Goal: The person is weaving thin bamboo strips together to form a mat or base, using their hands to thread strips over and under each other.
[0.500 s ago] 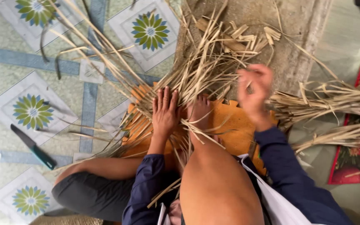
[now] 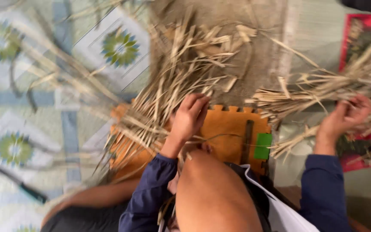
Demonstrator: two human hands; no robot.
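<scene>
Head view: hands (image 2: 188, 118) amid crowding straw strips (image 2: 168, 92)

I am sitting on a tiled floor (image 2: 35, 103) showing green flower patterns and blue bands; a brown mat (image 2: 254, 64) is lying ahead, daylight falling evenly.

A home floor used as a craft workspace, seen from above. The floor (image 2: 35, 107) is covered in pale vinyl printed with blue bands and green flower medallions, with a coarse brown woven mat (image 2: 254, 56) laid over part of it. Dried straw-coloured strips (image 2: 172, 86) lie scattered in heaps, more in a bundle (image 2: 344, 81) at the right. An orange foam puzzle tile (image 2: 228, 129) serves as a seat pad, and a dark-handled knife (image 2: 22, 185) rests on the floor.
</scene>
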